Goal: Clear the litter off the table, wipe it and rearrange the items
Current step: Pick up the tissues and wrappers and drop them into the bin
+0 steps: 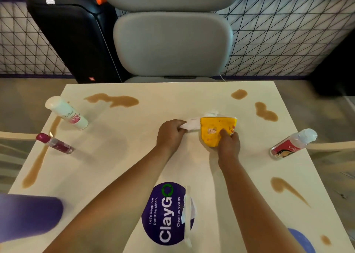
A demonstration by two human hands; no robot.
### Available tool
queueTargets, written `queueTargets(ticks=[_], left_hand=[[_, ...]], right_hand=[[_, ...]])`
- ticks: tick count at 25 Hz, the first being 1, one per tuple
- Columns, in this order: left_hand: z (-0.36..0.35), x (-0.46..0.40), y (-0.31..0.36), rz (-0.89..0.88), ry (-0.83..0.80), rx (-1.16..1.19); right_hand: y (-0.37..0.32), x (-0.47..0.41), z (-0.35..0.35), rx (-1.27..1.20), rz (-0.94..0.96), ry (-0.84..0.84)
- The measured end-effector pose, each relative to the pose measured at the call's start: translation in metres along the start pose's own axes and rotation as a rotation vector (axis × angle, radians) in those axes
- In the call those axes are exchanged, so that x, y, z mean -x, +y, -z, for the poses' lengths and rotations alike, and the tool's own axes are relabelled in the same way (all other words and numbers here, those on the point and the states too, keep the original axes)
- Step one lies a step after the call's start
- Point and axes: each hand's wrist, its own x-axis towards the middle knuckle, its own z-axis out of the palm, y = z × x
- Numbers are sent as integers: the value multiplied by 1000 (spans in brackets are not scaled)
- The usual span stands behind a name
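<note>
Sticker (pixel 165 214), purple and round, lay nearest the viewer on the cream table (pixel 134 156), its printed message about cleaning legible; a torn strip of white paper (pixel 189 214) rested along its right edge, apparently litter not yet collected. Brown spills flanked this zone: a long streak (pixel 38 160) near the left edge and a tapered smear (pixel 286 190) on the right, both unwiped, which suggested that the wiping stage had not been reached.

Both forearms extended to mid-table. The left hand (pixel 170 135) pinched the end of a crumpled white tissue (pixel 192 124), fingers curled round it. The right hand (pixel 228 141) gripped a yellow wrapper (pixel 215 130) from below, thumb pressed on its face. Tissue and wrapper overlapped, so the litter was probably being gathered into one bundle, each hand securing one piece for a single lift.

Three items lay toppled at the margins, well apart from the hands: a pink-capped bottle (pixel 54 143) and a white tube (pixel 66 112) on the left, a clear bottle with red label (pixel 294 143) on the right. Their scattered positions indicated that rearranging remained to be done.

Farther spills (pixel 113 100) marked the far side of the table. Beyond it stood a grey chair (pixel 172 41), with a black speaker (pixel 73 32) against the lattice-patterned wall (pixel 288 41).
</note>
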Motion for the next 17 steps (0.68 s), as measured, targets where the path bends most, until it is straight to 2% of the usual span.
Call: queueTargets(ticks=[2,4,7,9,14,17], left_hand=[[6,22,-4,86,16,133],[17,51,-8,187,69,210],[46,108,-16,292,155,339],[63,149,-23,355,194,436],[116,266,-53,338,285,494],[150,333,-73,329,383,553]], right_hand=[[-4,13,7,-133,-102,-15],[-2,31,16,-140,-104,-25],[5,68,26,-10,-7,-35],[13,97,31,99,39,-104],[36,200,30,270,155,-349],[53,270,25,282,258,-423]])
